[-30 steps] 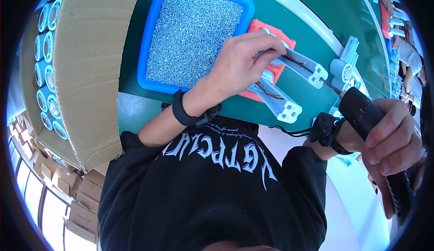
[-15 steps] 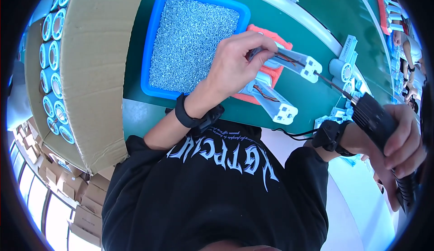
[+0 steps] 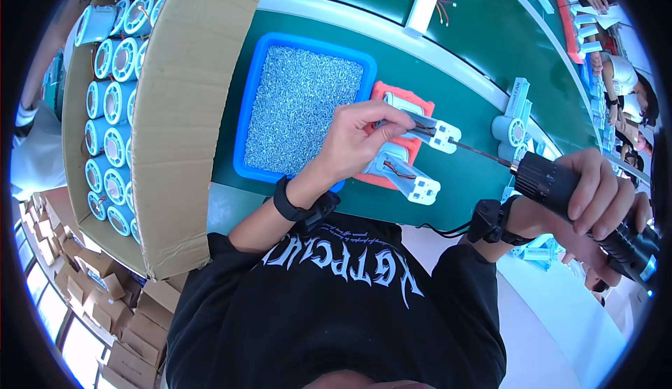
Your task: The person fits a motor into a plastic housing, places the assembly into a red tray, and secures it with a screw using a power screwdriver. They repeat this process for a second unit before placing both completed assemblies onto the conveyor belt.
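Left hand [image 3: 360, 140]: forearm comes up from the lower edge, bare below a pushed-up black sleeve, dark band on the wrist. Palm down, fingers curled, thumb and fingertips [image 3: 392, 112] pinched together at the front of the hand.

Right hand [image 3: 595, 196]: forearm enters from lower right, black strap around the wrist. Fingers wrapped in a full closed grip, knuckles up, thumb side toward the left hand. The two hands sit apart, right lower and further out.
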